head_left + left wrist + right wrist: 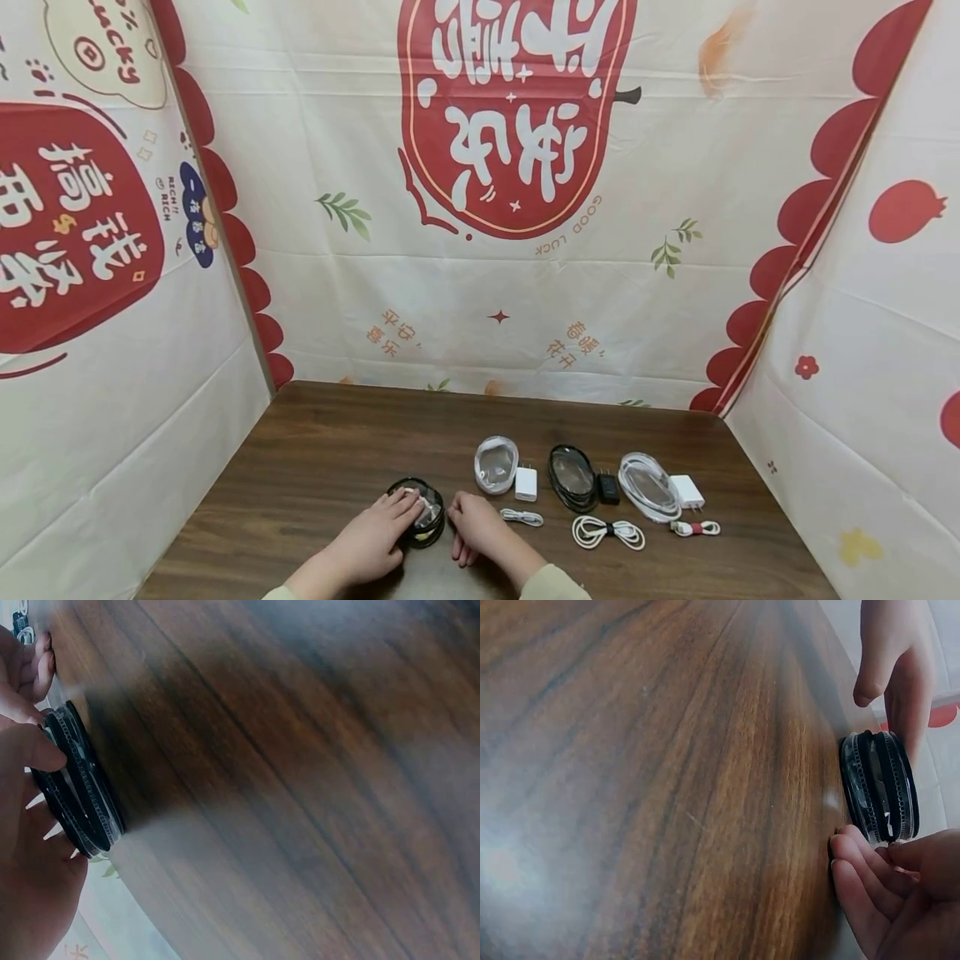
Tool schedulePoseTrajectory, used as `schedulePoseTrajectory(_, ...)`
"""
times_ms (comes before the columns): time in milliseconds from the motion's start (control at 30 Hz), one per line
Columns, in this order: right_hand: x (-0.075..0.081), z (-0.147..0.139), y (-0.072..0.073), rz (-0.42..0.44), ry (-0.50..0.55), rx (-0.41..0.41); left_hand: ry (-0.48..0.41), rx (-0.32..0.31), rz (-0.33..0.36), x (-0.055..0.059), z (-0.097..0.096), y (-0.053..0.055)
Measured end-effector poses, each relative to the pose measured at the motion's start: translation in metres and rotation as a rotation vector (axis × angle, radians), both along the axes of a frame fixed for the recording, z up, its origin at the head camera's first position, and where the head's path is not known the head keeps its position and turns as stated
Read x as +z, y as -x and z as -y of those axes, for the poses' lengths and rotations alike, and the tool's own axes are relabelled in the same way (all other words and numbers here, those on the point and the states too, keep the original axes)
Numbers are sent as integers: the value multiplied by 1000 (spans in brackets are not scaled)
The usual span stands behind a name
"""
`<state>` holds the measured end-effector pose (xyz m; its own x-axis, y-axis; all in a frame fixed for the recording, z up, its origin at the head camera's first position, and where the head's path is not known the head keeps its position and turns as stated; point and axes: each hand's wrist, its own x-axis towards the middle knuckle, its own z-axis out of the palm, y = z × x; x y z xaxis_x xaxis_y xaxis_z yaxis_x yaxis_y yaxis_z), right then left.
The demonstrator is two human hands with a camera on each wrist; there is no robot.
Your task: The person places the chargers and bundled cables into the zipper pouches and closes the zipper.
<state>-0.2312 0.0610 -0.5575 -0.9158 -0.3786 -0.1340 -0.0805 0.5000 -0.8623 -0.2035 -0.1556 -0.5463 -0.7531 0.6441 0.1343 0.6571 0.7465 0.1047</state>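
A round zip case point(432, 510) with black rims and a clear top lies flat on the table, left of centre. Something pale shows through its top. My left hand point(378, 533) rests on its left part, fingers laid over the top; in the right wrist view its thumb point(870, 690) hangs apart from the case. At the case's right edge, my right hand point(477, 525) pinches with thumb and forefinger point(889, 851) beside the zip; what lies between the fingertips is hidden. The zip teeth show along the case's side point(79, 776).
To the right lie a white-rimmed case point(496, 465), a black-rimmed case point(573, 479) and another white-rimmed case point(649, 487). Beside them are two white chargers, one black charger point(608, 489) and bundled cables point(607, 532). Printed cloth point(480, 333) walls the table at the back and sides.
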Motion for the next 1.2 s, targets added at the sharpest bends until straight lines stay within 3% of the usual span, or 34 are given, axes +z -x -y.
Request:
schedulePoseTrajectory(200, 0, -4, -7, 88, 70, 41, 10, 2, -19, -1, -2, -1)
schedulePoseTrajectory(567, 4, 0, -28, 98, 64, 55, 15, 1, -93, -1, -4, -2)
schedulePoseTrajectory(833, 3, 9, -40, 96, 52, 77, 21, 23, -62, -2, -6, -4)
schedulePoseTrajectory(1033, 1, 7, -37, 119, 118, 16, 0, 61, -29, 0, -10, -5)
schedulePoseTrajectory(1200, 1, 6, -25, 88, 147, -34, -16, 101, -53, 3, -13, -5)
